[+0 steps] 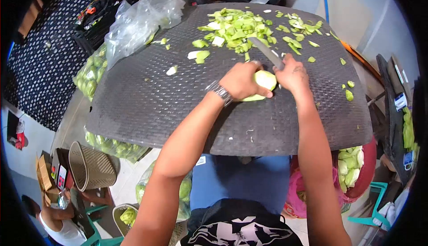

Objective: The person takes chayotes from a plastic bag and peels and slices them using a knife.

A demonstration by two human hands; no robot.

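Observation:
My left hand (243,80), with a metal watch on its wrist, is closed around a pale green chayote (266,80) and presses it against the dark woven-pattern table (178,107). A peeled, light face of the chayote points towards my right side. In my right hand (292,73) is a knife (266,52), gripped by its handle, which the fingers hide. Its blade slants up and left, over the edge of a heap of green peelings (238,27). Loose peel pieces (199,56) lie around the heap.
A clear plastic bag (142,23) lies on the table's left corner. Bags of chayotes (89,74) stand below. A red tub (368,170) with peeled chayotes (350,165) and a pink bag (303,183) are at lower right. Another person (60,219) sits at lower left, near a basket (91,165).

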